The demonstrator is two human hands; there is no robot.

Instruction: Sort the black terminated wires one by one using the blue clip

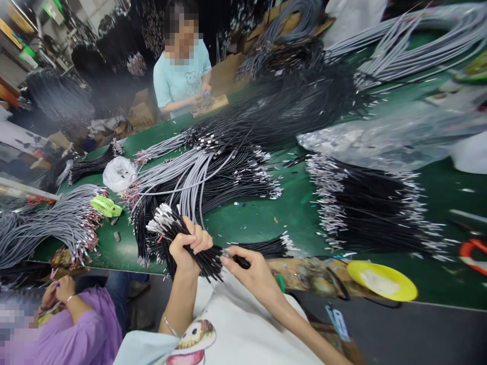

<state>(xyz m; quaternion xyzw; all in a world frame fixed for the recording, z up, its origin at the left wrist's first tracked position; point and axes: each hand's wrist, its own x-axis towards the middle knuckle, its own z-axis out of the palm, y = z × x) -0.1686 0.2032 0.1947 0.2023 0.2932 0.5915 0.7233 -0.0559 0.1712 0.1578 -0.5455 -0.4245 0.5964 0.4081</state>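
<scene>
My left hand [187, 247] is closed around a thick bundle of black cables [207, 260], their silver-tipped ends [163, 219] fanning up to the left. My right hand [249, 272] pinches the end of one black cable sticking out of that bundle on the right. Both hands hover over the front edge of the green table [292, 213]. A smaller bunch of black cables [272, 247] lies on the table just beyond my right hand.
Heaps of black and grey cables [205, 177] cover the table; a large black pile [373, 208] lies right. A yellow dish [382, 281], a green tool [105, 206] and a plastic bag [118, 173] are nearby. One person in purple [76, 329] works left, another in light blue [180, 76] opposite.
</scene>
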